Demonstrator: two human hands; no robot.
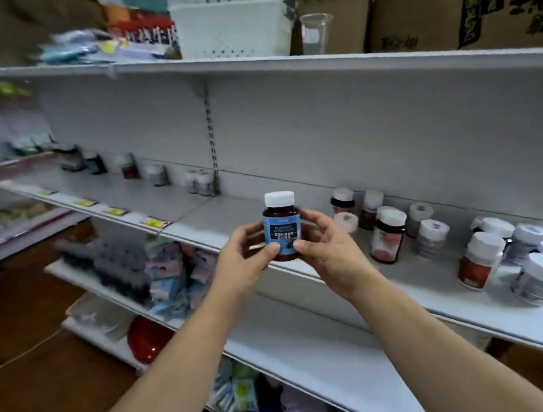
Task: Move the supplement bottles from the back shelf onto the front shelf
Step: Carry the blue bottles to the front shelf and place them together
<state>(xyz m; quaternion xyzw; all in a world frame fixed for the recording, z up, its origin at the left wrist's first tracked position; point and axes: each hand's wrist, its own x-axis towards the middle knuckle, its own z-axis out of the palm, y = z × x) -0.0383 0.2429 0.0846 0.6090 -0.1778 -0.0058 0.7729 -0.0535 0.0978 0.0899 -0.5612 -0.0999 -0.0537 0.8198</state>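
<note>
Head view, left hand [246, 259], right hand [327, 250] gripping blue-labelled bottle [281, 226]

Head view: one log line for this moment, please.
held: blue-label bottle, upright | left hand: grips bottle | right hand: grips bottle | shelf: more bottles at right

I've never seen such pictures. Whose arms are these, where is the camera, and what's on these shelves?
No machine here: these are a person's bare arms. The single picture comes from a wide-angle camera worn on the head, looking forward and down. The left hand and right hand together hold a brown bottle with a white cap and blue label, upright, before a white shelf. On it, to the right, stand more white-capped bottles; a few other bottles stand further left by the back wall. The top shelf carries a white basket, a clear cup and cardboard boxes.
</note>
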